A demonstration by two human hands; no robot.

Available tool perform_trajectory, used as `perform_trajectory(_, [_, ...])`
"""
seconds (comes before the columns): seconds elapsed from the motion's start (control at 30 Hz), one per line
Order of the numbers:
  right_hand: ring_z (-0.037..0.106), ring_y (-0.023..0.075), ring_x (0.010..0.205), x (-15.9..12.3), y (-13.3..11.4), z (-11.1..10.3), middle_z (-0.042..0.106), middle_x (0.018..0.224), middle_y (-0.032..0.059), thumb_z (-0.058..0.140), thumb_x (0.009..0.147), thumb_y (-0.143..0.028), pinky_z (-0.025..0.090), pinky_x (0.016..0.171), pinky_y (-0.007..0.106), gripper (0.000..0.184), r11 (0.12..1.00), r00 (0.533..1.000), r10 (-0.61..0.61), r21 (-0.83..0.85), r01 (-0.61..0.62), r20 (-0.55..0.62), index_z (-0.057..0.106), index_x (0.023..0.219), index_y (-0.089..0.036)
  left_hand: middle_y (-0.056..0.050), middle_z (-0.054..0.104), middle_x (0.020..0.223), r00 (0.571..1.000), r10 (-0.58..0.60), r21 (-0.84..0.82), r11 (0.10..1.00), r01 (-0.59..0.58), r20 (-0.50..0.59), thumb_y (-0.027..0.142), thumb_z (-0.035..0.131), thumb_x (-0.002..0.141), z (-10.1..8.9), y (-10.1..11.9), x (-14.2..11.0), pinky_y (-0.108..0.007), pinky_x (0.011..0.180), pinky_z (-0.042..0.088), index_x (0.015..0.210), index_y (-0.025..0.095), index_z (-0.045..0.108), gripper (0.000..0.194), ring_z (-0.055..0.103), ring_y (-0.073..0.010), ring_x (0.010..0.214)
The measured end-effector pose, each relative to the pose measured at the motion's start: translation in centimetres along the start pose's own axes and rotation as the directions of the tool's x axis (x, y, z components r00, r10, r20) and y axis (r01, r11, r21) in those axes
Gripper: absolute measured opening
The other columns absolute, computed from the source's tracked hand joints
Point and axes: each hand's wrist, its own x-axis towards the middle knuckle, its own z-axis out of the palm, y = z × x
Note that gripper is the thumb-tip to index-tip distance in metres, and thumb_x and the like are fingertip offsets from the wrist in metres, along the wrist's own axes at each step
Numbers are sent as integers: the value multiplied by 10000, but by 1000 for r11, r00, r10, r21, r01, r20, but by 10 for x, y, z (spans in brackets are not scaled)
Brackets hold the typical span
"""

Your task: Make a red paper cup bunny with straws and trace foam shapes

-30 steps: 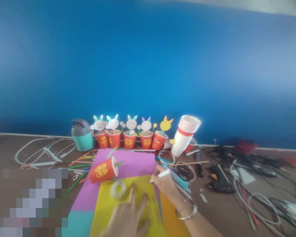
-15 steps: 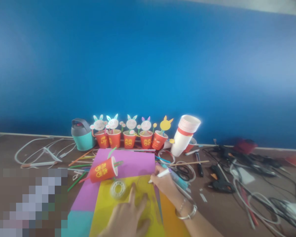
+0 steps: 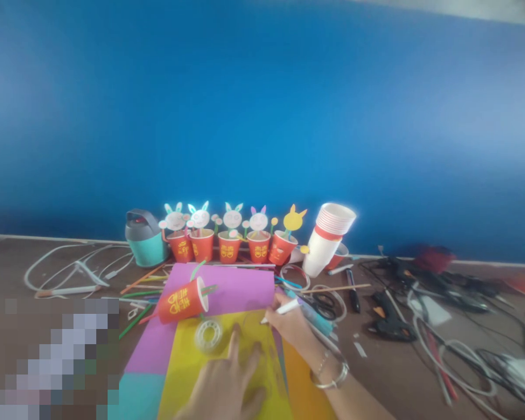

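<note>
My left hand (image 3: 225, 379) lies on a yellow sheet of paper (image 3: 188, 373) with its fingers apart. My right hand (image 3: 292, 321) grips a white pen (image 3: 287, 306), its tip against the sheet's upper right part. A faint curved line shows on the paper beside the tip. Just beyond my left fingers is a roll of clear tape (image 3: 209, 335). A red paper cup (image 3: 182, 301) with green straws lies on its side over the purple paper (image 3: 240, 286). Orange paper (image 3: 306, 385) shows under my right wrist.
Several red cups (image 3: 230, 248) with paper rabbit heads line the wall. A leaning stack of white cups (image 3: 326, 242) and a teal container (image 3: 145, 242) flank them. Scissors (image 3: 324, 304), a black marker (image 3: 353, 291), a glue gun (image 3: 389, 321) and tangled cables (image 3: 459, 356) lie right.
The pen tip has shifted slightly left on the yellow paper with my right hand. My left hand stays where it was.
</note>
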Motion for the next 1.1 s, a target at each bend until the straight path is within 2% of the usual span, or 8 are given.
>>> perform_trajectory(0.57, [457,103,452,0,-2,-1,479,462,-78,545,698,-240,345,438,204,139,998,1000,-21,67,22,-15,442,608,-214,-214,335,1477,1000,-7,-17,1000,7,11,365,489,835,-1,0,0,-529,668,555,1394,286,409,570,708,-350,749])
perform_trajectory(0.7, [490,112,456,1,-4,-3,510,459,-53,515,776,-363,382,468,219,265,989,999,-17,144,23,-44,415,575,-223,-207,336,1480,1000,-18,-14,1000,18,12,361,492,833,-4,1,-2,-522,672,557,1384,292,421,559,709,-346,748])
perform_trajectory(0.83, [460,108,432,-2,-11,-7,480,428,-58,493,815,-465,387,480,229,351,981,997,-21,192,36,-80,394,571,-233,-195,370,1466,998,-56,-11,998,56,-2,357,477,852,-8,3,-3,-510,690,556,1388,310,413,542,707,-348,780])
perform_trajectory(1.0, [390,85,437,-8,-34,-16,451,488,-83,585,715,-305,319,445,208,211,953,996,86,290,-87,17,423,608,-221,-193,436,1424,999,-44,-13,999,44,-18,351,445,872,-6,0,-1,-501,692,559,1405,307,390,537,709,-332,758])
perform_trajectory(1.1, [376,82,422,-6,-46,-20,442,478,-75,532,737,-322,304,431,210,216,943,988,138,296,-154,74,421,584,-217,-192,417,1439,999,-29,-28,999,28,-28,366,447,863,-4,-1,1,-488,703,562,1407,299,389,551,708,-338,783])
